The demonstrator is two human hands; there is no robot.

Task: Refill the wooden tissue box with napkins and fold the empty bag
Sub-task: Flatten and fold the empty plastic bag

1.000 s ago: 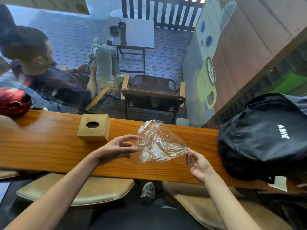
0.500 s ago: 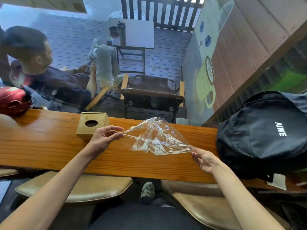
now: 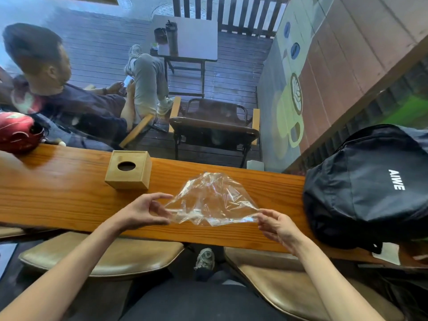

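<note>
Wooden counter (image 3: 58, 200) bears tissue box (image 3: 128, 170), backpack (image 3: 370, 184); both hands' fingers (image 3: 162, 213) pinch clear bag (image 3: 212, 200).

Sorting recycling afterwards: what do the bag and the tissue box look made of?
Bag: thin clear plastic film, glossy; it crinkles, glints, and the counter shows through. Tissue box: light wood, possibly bamboo, matte, with faint grain.

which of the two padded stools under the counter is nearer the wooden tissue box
The left stool, under the left forearm. The wooden tissue box sits on the counter above that side; the right stool lies below the black backpack side.
</note>
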